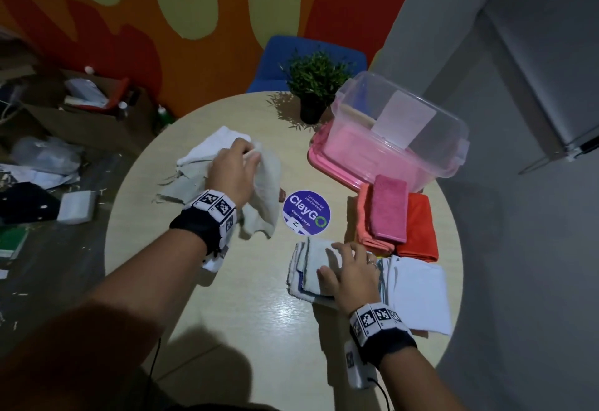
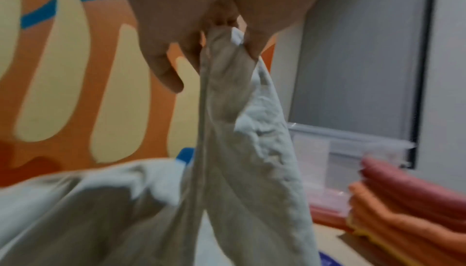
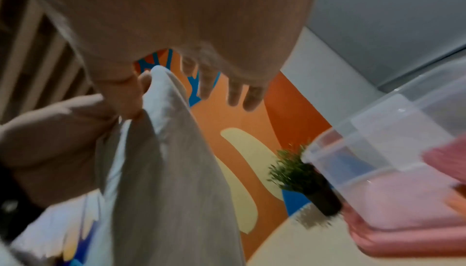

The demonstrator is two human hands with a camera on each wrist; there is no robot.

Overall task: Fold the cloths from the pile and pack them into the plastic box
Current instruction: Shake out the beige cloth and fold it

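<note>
While the left hand (image 1: pixel 234 173) pinches one pale cloth (image 1: pixel 264 193) by its edge, lifted off the pile (image 1: pixel 197 164) that lies just beneath and beyond it, the right hand (image 1: pixel 348 276) lies flat, fingers straight, on a folded pale stack (image 1: pixel 311 268) at the near edge of the tabletop (image 1: pixel 246 313).

Step in hand, as judged: drawing a fresh cloth clear for folding. To do it well:
- lift until the hanging cloth parts wholly from the pile, so that no second piece trails along;
- find two corners of one edge before laying it down; the left wrist view shows the fabric bunched and twisted below the fingers (image 2: pixel 163 71);
- spread it on bare tabletop between the two hands, then fold to the footprint of the stacks beside the right hand.

Count:
- plastic box (image 1: pixel 398 138), one, clear, lid off, beyond the right hand, standing on a pink lid (image 1: pixel 319 158); a pale card leans inside; whether any cloth is packed I cannot tell.
- Folded stacks near the right hand: one pale under the palm, one white (image 1: pixel 421 294) just to its right, one of orange cloths (image 1: pixel 418 226) beyond it with a pink cloth (image 1: pixel 389 206) on top.
- Loose pile, one; pieces in it not countable.
- Potted plant (image 1: pixel 316 83), one; round sticker (image 1: pixel 306 212), one, between the hands.
</note>
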